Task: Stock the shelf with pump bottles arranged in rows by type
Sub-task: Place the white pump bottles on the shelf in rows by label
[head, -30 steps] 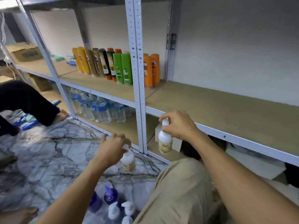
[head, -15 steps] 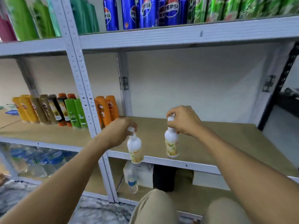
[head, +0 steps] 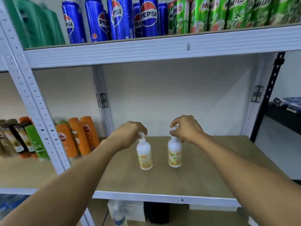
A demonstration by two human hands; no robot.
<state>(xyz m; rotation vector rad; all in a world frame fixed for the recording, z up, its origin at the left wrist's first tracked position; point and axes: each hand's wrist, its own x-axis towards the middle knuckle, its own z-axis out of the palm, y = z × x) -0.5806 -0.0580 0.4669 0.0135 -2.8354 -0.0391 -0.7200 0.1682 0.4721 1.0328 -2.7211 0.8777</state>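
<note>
Two white pump bottles with yellow labels stand upright side by side on the brown shelf board (head: 203, 173), well back from its front edge. My left hand (head: 130, 133) grips the pump head of the left pump bottle (head: 144, 154). My right hand (head: 185, 128) grips the pump head of the right pump bottle (head: 174, 152). Both pump tops are mostly hidden under my fingers. The two bottles are a hand's width apart.
Orange, green and dark shampoo bottles (head: 76, 141) fill the bay to the left, past the white upright post (head: 37, 115). Pepsi cans (head: 120, 18) and Milo cartons (head: 228, 12) stand on the shelf above. A water bottle (head: 118, 216) and boxes sit below.
Both hands carried the bottles up from the floor, forward past the shelf's front edge, and down onto the board. The view rose with them.
</note>
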